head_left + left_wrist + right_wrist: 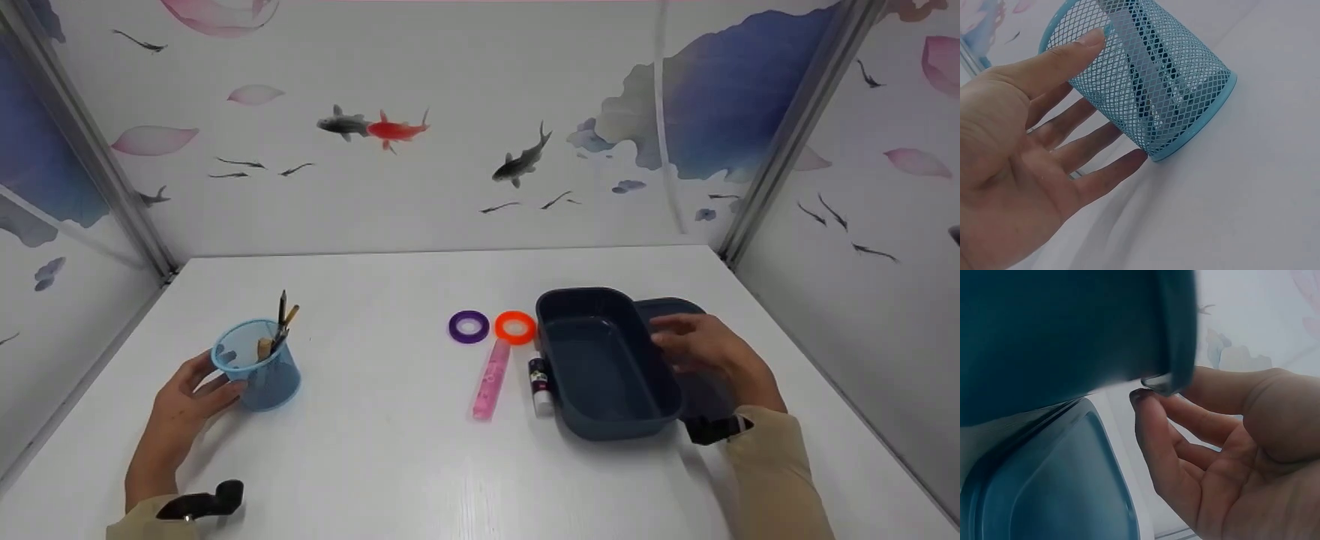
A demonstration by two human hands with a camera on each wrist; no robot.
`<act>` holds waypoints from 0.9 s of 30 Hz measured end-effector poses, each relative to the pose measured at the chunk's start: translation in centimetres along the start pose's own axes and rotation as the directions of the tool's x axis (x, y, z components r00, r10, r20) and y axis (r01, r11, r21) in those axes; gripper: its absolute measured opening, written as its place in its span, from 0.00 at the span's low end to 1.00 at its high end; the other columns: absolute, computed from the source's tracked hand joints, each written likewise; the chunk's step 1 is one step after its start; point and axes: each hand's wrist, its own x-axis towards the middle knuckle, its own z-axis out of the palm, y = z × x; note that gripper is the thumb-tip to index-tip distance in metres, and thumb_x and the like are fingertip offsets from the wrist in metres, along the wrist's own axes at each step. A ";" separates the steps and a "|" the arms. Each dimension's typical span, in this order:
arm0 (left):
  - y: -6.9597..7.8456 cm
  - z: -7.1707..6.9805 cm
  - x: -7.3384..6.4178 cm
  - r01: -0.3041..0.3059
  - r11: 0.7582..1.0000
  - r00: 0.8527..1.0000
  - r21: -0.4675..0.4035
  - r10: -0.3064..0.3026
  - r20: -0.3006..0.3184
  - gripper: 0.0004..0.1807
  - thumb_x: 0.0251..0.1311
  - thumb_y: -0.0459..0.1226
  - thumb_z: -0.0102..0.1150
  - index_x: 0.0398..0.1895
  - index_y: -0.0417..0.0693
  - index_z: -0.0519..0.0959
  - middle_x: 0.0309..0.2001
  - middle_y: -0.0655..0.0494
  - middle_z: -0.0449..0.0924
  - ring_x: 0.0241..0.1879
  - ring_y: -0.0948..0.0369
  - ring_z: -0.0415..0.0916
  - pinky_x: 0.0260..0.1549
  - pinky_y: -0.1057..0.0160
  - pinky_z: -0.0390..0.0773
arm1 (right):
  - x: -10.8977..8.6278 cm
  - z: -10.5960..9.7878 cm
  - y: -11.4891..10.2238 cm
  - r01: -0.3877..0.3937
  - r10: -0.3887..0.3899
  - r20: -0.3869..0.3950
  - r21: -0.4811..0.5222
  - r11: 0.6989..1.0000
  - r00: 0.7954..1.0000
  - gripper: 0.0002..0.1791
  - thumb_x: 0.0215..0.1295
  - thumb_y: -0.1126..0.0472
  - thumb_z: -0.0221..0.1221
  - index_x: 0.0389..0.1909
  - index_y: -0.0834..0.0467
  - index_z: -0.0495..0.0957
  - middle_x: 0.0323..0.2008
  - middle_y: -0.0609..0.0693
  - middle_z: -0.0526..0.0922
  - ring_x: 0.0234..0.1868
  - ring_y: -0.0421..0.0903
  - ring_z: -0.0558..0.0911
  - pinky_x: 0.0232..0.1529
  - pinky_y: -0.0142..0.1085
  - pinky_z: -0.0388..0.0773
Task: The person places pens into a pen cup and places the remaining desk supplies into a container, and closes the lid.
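Observation:
On the left, a light blue mesh pen holder [271, 382] stands with pencils [283, 309] and other slim items inside. My left hand [187, 397] holds its side, thumb [1081, 50] against the mesh and the other fingers spread along the wall toward the base. To the right is a dark blue rectangular box [600, 367], its inside bare. My right hand [709, 349] pinches the box's right rim between thumb and forefinger [1154, 433]. Beneath that hand lies a dark blue lid [705, 390], partly hidden by the box and hand.
Left of the box lie a purple tape ring [453, 328], an orange tape ring [501, 330], a pink patterned tube [491, 382] and a glue stick [541, 386] close against the box. Printed walls [450, 210] enclose the white table [390, 465] at the back and sides.

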 end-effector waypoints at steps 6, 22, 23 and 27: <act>-0.1 -0.2 -0.3 -0.019 1.000 0.998 0.016 0.020 -0.059 0.47 0.66 0.49 0.62 0.81 0.49 0.48 0.80 0.39 0.49 0.74 0.50 0.64 0.49 0.81 0.78 | 0.2 0.1 0.2 -0.018 0.018 -0.003 -0.013 1.000 1.000 0.33 0.73 0.53 0.58 0.74 0.61 0.63 0.66 0.67 0.71 0.53 0.46 0.81 0.49 0.40 0.85; 2.7 -1.0 -1.2 -0.177 0.796 0.966 -0.579 0.028 -0.256 0.39 0.68 0.52 0.58 0.79 0.57 0.56 0.61 0.64 0.76 0.50 0.74 0.80 0.43 0.75 0.84 | 0.2 0.0 0.5 -0.050 0.050 0.007 0.015 0.999 0.999 0.34 0.74 0.52 0.57 0.75 0.60 0.62 0.70 0.66 0.69 0.55 0.44 0.81 0.48 0.39 0.84; 2.9 -1.0 -1.3 -0.180 0.781 0.964 -0.598 0.020 -0.264 0.40 0.67 0.52 0.58 0.79 0.58 0.57 0.60 0.64 0.77 0.50 0.74 0.80 0.43 0.75 0.84 | 0.2 -0.1 0.5 -0.050 0.049 0.010 0.014 0.999 0.999 0.34 0.74 0.52 0.57 0.75 0.60 0.61 0.70 0.66 0.68 0.56 0.45 0.81 0.48 0.39 0.84; 4.2 -1.2 -1.6 -0.182 0.746 0.955 -0.641 -0.022 -0.297 0.39 0.67 0.51 0.60 0.78 0.58 0.58 0.62 0.62 0.76 0.54 0.70 0.78 0.43 0.75 0.84 | 0.1 0.0 0.4 -0.052 0.051 0.022 0.016 0.999 0.998 0.34 0.74 0.52 0.57 0.75 0.60 0.60 0.71 0.66 0.68 0.60 0.48 0.80 0.49 0.38 0.84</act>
